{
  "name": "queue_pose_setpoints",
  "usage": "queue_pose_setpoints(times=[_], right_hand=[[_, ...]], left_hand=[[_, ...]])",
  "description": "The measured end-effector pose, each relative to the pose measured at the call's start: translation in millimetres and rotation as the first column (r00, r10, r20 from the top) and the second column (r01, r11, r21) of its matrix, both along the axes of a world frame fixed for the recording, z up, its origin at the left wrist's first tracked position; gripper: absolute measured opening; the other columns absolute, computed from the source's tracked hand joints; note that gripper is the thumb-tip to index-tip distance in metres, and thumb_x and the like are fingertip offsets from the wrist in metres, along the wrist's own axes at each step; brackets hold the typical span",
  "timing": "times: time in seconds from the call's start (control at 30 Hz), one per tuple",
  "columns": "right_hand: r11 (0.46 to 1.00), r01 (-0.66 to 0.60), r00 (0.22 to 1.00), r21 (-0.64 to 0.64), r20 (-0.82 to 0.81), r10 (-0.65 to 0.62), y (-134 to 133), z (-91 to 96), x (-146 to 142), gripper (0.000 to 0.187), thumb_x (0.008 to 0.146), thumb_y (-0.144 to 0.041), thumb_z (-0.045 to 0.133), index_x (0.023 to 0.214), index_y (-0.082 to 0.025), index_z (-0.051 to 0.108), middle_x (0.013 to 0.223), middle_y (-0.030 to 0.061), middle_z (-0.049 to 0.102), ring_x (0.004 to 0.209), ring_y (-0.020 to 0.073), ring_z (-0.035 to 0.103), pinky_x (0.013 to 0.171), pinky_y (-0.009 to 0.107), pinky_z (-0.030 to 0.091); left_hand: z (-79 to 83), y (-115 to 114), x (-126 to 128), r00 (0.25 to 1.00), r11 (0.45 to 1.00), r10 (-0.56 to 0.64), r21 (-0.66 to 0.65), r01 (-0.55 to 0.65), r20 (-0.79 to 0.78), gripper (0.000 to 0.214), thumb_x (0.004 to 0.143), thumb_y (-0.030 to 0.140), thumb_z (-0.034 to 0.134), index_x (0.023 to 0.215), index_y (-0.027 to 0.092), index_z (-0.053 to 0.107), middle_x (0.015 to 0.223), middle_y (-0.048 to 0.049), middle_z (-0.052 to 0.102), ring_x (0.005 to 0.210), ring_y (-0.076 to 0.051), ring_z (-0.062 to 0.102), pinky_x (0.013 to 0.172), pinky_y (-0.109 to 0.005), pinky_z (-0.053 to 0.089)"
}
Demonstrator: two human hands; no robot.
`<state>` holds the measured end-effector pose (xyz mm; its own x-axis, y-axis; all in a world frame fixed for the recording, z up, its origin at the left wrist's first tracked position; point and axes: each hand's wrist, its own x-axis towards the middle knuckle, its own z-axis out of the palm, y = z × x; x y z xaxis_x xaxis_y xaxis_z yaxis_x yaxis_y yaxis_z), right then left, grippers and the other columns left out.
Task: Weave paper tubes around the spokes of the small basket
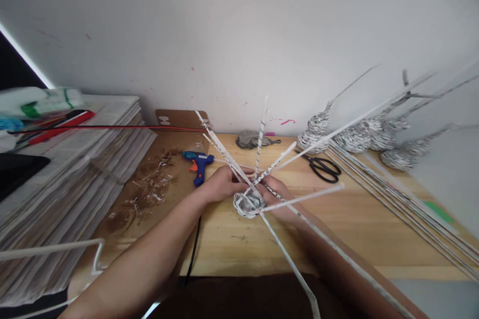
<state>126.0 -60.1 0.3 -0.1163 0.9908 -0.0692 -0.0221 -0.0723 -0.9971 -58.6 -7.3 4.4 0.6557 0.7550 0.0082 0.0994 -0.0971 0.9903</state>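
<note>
A small round weave of rolled newspaper tubes [249,205] is held over the front of the wooden table. Long paper tubes fan out from it in several directions, some upward and some toward me. My left hand [225,183] grips its far left side, fingers curled around the tubes. On the far right side my right hand [276,194] is closed on the same weave, its fingers partly hidden behind the tubes. Left of my left hand lies a blue glue gun [201,163] with an orange trigger. Black scissors [325,168] rest to the right.
Finished-looking woven paper shapes [316,132] stand along the wall at right. Loose paper tubes [396,204] lie beside them. A tall newspaper stack [75,199] rises at left, near brown scraps [149,187]. A grey cloth [252,139] sits by the wall.
</note>
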Motion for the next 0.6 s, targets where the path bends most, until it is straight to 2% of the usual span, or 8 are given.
queue_pose_setpoints(times=[0.13,0.2,0.27,0.33,0.4,0.6], right_hand=[[0.995,-0.099,0.993,0.008,0.06,0.098,2,-5.5,1,0.033,0.083,-0.046,0.07,0.106,-0.024,0.072,0.092,0.0054,0.074,0.085,0.0248,0.068,0.072,0.037,0.056],[0.997,-0.071,0.995,0.017,0.075,0.07,3,-3.8,2,0.032,0.083,-0.046,0.069,0.105,-0.024,0.072,0.091,0.0044,0.074,0.083,0.0227,0.067,0.074,0.036,0.055],[1.0,0.003,0.997,0.018,0.08,-0.005,5,0.3,3,0.029,0.08,-0.047,0.071,0.096,-0.022,0.071,0.083,0.003,0.073,0.075,0.0203,0.066,0.069,0.033,0.054],[0.997,0.079,0.995,0.006,0.067,-0.079,6,4.7,3,0.03,0.079,-0.049,0.071,0.088,-0.021,0.069,0.073,0.0021,0.07,0.065,0.0184,0.063,0.061,0.031,0.052],[0.992,0.124,0.992,0.013,0.038,-0.124,7,6.8,2,0.031,0.079,-0.051,0.069,0.088,-0.021,0.069,0.072,0.0025,0.07,0.064,0.0184,0.062,0.06,0.031,0.051],[0.993,0.098,0.992,0.065,0.069,-0.102,9,-4.4,3,0.031,0.084,-0.049,0.066,0.095,-0.02,0.07,0.084,0.0053,0.074,0.075,0.0211,0.066,0.067,0.032,0.052]], left_hand=[[1.4,-4,3,1.0,1.0,-0.012,0.025,0.012,-0.007,0.038,0.077,0.028,0.07,0.114,0.023,0.076,0.112,-0.0055,0.077,0.106,-0.027,0.069,0.095,-0.036,0.053],[2.1,-5,5,0.999,0.997,0.053,0.051,-0.053,-0.006,0.032,0.079,0.028,0.068,0.109,0.023,0.078,0.108,-0.005,0.078,0.104,-0.027,0.07,0.092,-0.035,0.054],[3.6,-6,6,0.991,0.989,0.131,0.077,-0.13,-0.005,0.03,0.079,0.027,0.067,0.106,0.021,0.079,0.104,-0.0051,0.079,0.101,-0.028,0.07,0.089,-0.035,0.055],[5.1,-6,7,0.985,0.981,0.173,0.084,-0.173,0.0,0.031,0.078,0.024,0.066,0.106,0.019,0.079,0.101,-0.0055,0.079,0.098,-0.028,0.071,0.086,-0.035,0.056],[5.5,-6,9,0.981,0.978,0.191,0.08,-0.192,0.016,0.032,0.077,0.021,0.065,0.106,0.018,0.079,0.099,-0.0055,0.079,0.094,-0.027,0.071,0.085,-0.036,0.056],[-3.9,-8,16,0.959,0.965,0.263,-0.034,-0.26,0.102,0.032,0.074,0.023,0.068,0.103,0.018,0.078,0.098,-0.0054,0.079,0.09,-0.026,0.072,0.084,-0.036,0.057]])
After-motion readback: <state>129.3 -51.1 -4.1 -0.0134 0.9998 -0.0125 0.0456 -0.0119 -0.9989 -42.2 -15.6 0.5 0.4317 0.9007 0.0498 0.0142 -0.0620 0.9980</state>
